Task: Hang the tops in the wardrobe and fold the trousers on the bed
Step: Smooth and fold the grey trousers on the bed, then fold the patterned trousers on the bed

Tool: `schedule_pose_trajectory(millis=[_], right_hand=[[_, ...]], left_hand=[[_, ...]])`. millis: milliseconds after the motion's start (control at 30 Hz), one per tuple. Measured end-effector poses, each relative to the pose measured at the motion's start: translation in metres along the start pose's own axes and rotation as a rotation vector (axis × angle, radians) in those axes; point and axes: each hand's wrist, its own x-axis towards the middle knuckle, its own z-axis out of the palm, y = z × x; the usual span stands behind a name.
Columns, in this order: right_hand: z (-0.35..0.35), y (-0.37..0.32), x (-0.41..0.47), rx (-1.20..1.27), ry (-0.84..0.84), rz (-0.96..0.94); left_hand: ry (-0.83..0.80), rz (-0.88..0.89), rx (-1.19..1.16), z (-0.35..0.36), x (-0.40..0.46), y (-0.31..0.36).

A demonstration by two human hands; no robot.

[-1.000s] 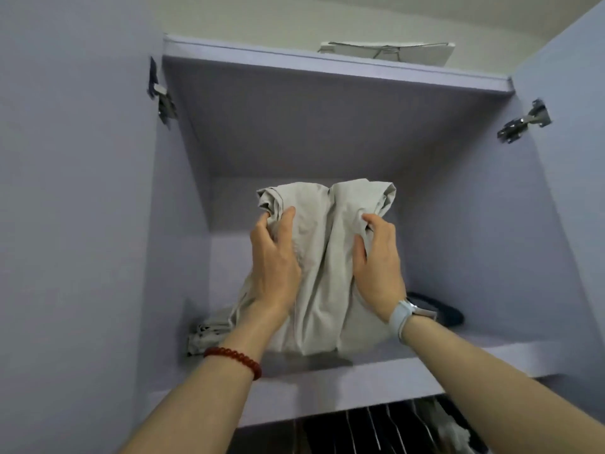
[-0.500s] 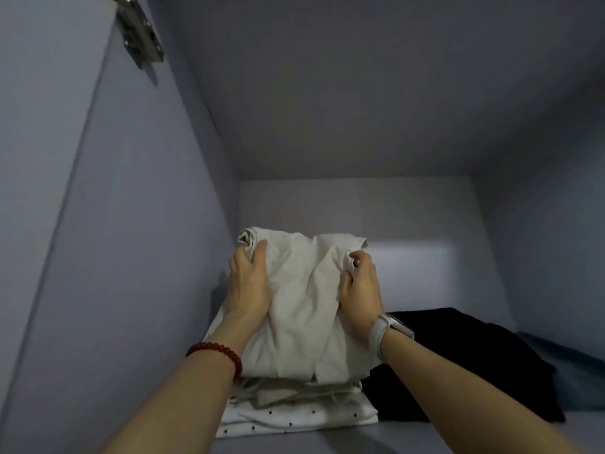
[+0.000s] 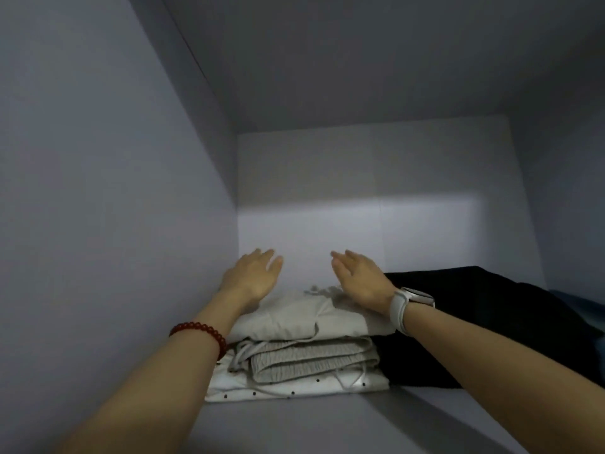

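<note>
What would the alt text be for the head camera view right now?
Two open hands, left hand and right hand, hover over the folded beige garment that tops a stack on a wardrobe shelf. Under it lie a grey ribbed garment and a white dotted one; dark clothes lie to the right.

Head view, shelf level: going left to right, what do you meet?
Wardrobe side wall → left hand → stack of folded light clothes → right hand → white watch → black garment.
</note>
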Motion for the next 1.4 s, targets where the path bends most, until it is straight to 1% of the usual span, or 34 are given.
schedule_pose_trajectory(millis=[33,67,100,133,167,200,233,300,367,433,500,567,600,667,733,867,967,1000,1033,1133,1233,1267,1300,1367,1400], right_hand=[[0.005,-0.003,-0.009,-0.06,-0.152,-0.067],[0.01,-0.006,-0.02,-0.11,-0.325,-0.086],[0.015,-0.008,-0.034,-0.16,-0.478,-0.077],[0.019,-0.009,-0.044,-0.215,-0.542,-0.059],[0.02,-0.009,-0.051,-0.259,-0.541,-0.049],[0.02,-0.01,-0.054,-0.27,-0.519,-0.017],[0.016,-0.011,-0.055,-0.254,-0.484,0.024],[0.007,-0.012,-0.056,-0.222,-0.385,0.058],[-0.01,-0.018,-0.063,-0.228,-0.293,0.012],[-0.03,-0.031,-0.08,-0.19,-0.185,-0.051],[-0.055,-0.043,-0.11,-0.058,-0.019,-0.1],[-0.074,-0.053,-0.148,0.191,0.17,-0.153],[-0.083,-0.059,-0.167,0.324,0.238,-0.175],[-0.092,-0.068,-0.216,0.548,0.31,-0.186],[-0.095,-0.077,-0.262,0.708,0.3,-0.188],[-0.072,-0.094,-0.359,0.83,0.132,-0.173],[-0.046,-0.109,-0.436,0.892,-0.005,-0.125],[-0.041,-0.11,-0.449,0.907,-0.044,-0.11],[-0.032,-0.123,-0.481,0.933,-0.141,-0.086],[-0.018,-0.148,-0.552,0.966,-0.379,-0.029],[0.003,-0.193,-0.638,0.985,-0.642,0.007],[0.007,-0.208,-0.663,0.979,-0.717,-0.003],[0.014,-0.235,-0.702,0.972,-0.833,-0.021],[0.021,-0.275,-0.759,0.965,-1.019,-0.058],[0.022,-0.305,-0.793,0.957,-1.143,-0.097]], left_hand=[[-0.129,0.056,0.002,0.006,-0.005,0.005],[-0.296,0.066,0.031,0.015,-0.014,0.009],[-0.463,0.039,0.091,0.025,-0.026,0.01],[-0.561,0.01,0.16,0.031,-0.036,0.009],[-0.585,-0.013,0.234,0.034,-0.044,0.009],[-0.553,-0.025,0.293,0.032,-0.051,0.01],[-0.482,-0.024,0.35,0.025,-0.055,0.013],[-0.293,-0.001,0.466,0.003,-0.064,0.022],[-0.089,0.032,0.545,-0.02,-0.08,0.035],[0.06,0.046,0.562,-0.038,-0.105,0.052],[0.16,0.02,0.52,-0.055,-0.144,0.072],[0.258,-0.022,0.425,-0.065,-0.19,0.088],[0.317,-0.026,0.359,-0.068,-0.214,0.094],[0.441,-0.05,0.235,-0.063,-0.273,0.103],[0.485,-0.097,0.132,-0.056,-0.33,0.109],[0.463,-0.184,-0.008,-0.04,-0.448,0.113],[0.368,-0.327,-0.048,-0.03,-0.546,0.113],[0.345,-0.355,-0.073,-0.026,-0.561,0.114],[0.317,-0.41,-0.07,-0.024,-0.603,0.112],[0.214,-0.503,-0.058,-0.021,-0.694,0.112],[0.13,-0.676,-0.048,-0.031,-0.801,0.106],[0.107,-0.707,-0.045,-0.034,-0.83,0.103],[0.085,-0.786,-0.045,-0.045,-0.877,0.099],[0.065,-0.918,-0.061,-0.064,-0.943,0.092],[0.077,-1.022,-0.051,-0.08,-0.988,0.087]])
